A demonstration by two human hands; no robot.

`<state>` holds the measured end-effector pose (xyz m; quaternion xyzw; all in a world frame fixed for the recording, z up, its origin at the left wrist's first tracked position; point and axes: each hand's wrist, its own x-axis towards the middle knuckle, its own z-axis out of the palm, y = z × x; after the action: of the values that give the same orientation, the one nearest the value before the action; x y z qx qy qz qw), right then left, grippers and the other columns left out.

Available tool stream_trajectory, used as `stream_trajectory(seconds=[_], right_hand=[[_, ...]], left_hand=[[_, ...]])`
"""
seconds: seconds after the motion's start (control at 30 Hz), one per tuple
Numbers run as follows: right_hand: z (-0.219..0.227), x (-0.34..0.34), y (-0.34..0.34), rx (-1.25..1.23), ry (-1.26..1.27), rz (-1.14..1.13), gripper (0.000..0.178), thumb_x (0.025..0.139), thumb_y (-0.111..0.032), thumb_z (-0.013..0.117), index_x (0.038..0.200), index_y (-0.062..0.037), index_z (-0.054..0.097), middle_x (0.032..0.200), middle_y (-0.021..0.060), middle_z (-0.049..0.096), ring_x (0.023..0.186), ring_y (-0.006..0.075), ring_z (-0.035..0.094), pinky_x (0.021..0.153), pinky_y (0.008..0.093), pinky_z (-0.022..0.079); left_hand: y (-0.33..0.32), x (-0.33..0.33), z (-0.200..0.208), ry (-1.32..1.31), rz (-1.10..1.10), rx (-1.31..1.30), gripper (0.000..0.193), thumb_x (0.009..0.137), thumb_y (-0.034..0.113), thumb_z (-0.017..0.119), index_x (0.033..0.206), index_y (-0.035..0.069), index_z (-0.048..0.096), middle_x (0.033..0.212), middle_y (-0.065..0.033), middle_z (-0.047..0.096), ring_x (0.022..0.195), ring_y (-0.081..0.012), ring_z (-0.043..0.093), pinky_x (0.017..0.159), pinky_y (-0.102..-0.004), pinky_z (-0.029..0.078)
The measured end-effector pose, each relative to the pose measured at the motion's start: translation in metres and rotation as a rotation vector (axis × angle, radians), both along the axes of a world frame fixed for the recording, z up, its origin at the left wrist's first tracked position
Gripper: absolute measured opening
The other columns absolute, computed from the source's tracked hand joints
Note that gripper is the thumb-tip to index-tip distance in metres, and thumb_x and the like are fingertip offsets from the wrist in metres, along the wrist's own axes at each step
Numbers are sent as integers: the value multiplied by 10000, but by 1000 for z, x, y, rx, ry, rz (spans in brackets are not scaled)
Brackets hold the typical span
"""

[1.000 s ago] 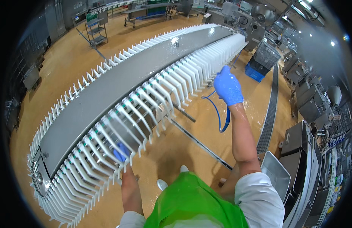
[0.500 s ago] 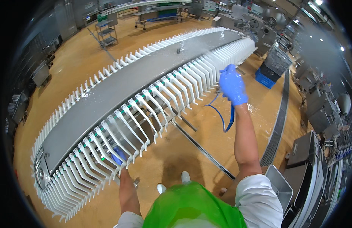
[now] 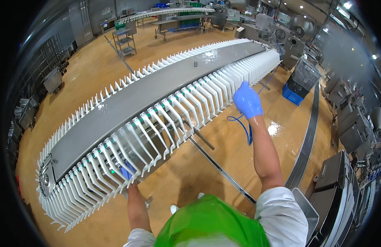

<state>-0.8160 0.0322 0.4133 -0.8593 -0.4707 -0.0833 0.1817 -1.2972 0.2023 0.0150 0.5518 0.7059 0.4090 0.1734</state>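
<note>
A long conveyor (image 3: 116, 108) with a grey metal top slants across the view, ringed by white curved hook-like arms (image 3: 207, 96). My right hand (image 3: 248, 102), in a blue glove, is closed and raised beside the arms toward the conveyor's far end. A blue hose (image 3: 249, 136) hangs in a loop from under this hand; whatever sits at its end is hidden by the fist. My left hand (image 3: 127, 169), also blue-gloved, reaches in under the near row of arms. Those arms cover most of its fingers, so its grip does not show. The metal top looks wet.
Dark floor drain grating (image 3: 302, 164) runs along the right. A blue crate (image 3: 292, 94) under grey bins stands beyond the conveyor's right side. Steel machines line the right edge. Across the orange floor stands a small shelf cart (image 3: 125, 43). A metal bar (image 3: 205, 140) juts from below the conveyor.
The whole view has shifted, so the conveyor sits a little lower. My right hand has moved slightly left and down, still closed. My left hand stays under the arms.
</note>
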Motion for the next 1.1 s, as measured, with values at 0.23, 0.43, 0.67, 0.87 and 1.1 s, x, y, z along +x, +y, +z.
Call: stream_trajectory(seconds=[0.23, 0.43, 0.67, 0.87, 1.1], right_hand=[[-30, 38, -22, -36, 164, -110, 258, 860, -151, 441, 1023, 48, 465, 825, 303, 640, 796, 448, 639, 720, 530, 494], [-48, 103, -41, -43, 87, -239, 278, 881, -193, 430, 1021, 44, 468, 825, 297, 640, 772, 449, 636, 739, 543, 486], [-35, 142, -26, 74, -26, -172, 238, 906, -204, 465, 971, 24, 448, 773, 312, 619, 735, 476, 617, 684, 577, 468], [-13, 212, 2, 74, -4, -154, 237, 900, -173, 460, 963, 55, 481, 796, 296, 610, 666, 396, 651, 606, 480, 530], [-6, 301, 11, 147, 14, -165, 232, 897, -168, 455, 959, 53, 485, 787, 277, 581, 579, 345, 634, 495, 444, 508]], left_hand=[[11, 53, -6, 31, -29, -6, 316, 944, 271, 523, 857, -24, 595, 757, -161, 616, 700, -282, 588, 681, -411, 478], [17, 96, -9, 32, -98, -3, 316, 943, 276, 524, 866, -20, 601, 765, -162, 622, 707, -288, 594, 678, -413, 477], [26, 150, -17, 23, -148, -5, 316, 941, 283, 526, 876, -16, 608, 774, -164, 628, 715, -295, 601, 673, -416, 475], [28, 196, -20, 32, -172, 0, 317, 939, 288, 528, 884, -12, 613, 782, -166, 634, 722, -300, 607, 670, -418, 474], [40, 253, -16, 51, -203, 17, 319, 937, 295, 530, 894, -8, 620, 791, -168, 640, 731, -307, 614, 665, -420, 473]])
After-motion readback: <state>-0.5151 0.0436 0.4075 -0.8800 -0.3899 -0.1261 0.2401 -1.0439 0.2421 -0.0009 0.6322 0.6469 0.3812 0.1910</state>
